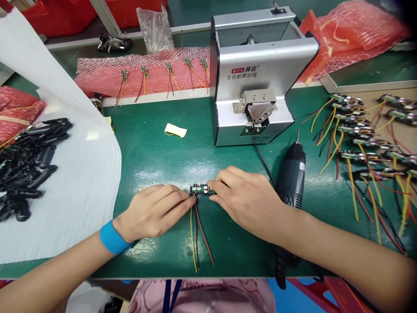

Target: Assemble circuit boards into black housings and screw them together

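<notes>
circuit board (pixel 202 189) between left hand (pixel 153 213), right hand (pixel 247 200); screw feeder (pixel 252 87) behind; electric screwdriver (pixel 291 182) right

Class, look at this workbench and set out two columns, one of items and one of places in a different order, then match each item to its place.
Items:
1. Blue wristband
2. Small green circuit board
3. Black electric screwdriver
4. Silver automatic screw feeder

Places:
A. Held between the left hand and right hand
B. Around the left wrist
C. Partly under the right forearm
D. Standing at the back of the green mat

Pairs: 1-B, 2-A, 3-C, 4-D
</notes>
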Demonstrator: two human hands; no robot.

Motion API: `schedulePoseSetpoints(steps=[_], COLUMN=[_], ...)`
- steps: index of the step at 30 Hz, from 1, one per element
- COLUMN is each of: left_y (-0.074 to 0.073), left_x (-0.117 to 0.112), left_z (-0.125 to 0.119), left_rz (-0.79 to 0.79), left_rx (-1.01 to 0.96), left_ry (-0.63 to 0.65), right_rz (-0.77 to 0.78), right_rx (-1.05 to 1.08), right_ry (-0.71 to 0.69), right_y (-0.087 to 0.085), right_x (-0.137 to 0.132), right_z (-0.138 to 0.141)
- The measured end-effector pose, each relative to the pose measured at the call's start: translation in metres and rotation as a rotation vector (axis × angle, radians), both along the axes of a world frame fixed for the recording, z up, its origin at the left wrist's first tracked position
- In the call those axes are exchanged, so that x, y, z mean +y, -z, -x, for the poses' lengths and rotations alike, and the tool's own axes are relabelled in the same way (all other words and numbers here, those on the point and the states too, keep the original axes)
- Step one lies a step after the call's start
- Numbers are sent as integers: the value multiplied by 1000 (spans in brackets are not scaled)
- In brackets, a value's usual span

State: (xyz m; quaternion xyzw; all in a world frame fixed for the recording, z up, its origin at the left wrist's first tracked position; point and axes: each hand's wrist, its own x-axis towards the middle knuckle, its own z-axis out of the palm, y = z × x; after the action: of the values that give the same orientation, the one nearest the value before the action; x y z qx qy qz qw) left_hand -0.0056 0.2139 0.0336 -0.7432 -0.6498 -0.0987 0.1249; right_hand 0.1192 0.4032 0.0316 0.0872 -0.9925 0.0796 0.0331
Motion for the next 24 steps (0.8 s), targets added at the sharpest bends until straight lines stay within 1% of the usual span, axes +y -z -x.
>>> schedulePoseSetpoints(steps=[5, 9, 14, 21, 24], left_y=[1, 3, 8, 14, 15], left_x=[-1, 0, 0, -7, -6], left_z=[2, 1, -3, -9, -10], left_rz=[-14, -28, -64, -27, -54], left_rx=[94, 125, 68, -7, -38], left_ry=[30, 17, -11, -104, -145], right_rz=[-7, -14, -10, -1, 1], right_rx=[-2, 1, -2, 1, -3], right_ry=[0, -4, -7, -18, -12], right_y=[-1, 0, -1, -1, 0], right_x=[0, 0, 0, 0, 1], right_z=[1, 0, 0, 1, 1])
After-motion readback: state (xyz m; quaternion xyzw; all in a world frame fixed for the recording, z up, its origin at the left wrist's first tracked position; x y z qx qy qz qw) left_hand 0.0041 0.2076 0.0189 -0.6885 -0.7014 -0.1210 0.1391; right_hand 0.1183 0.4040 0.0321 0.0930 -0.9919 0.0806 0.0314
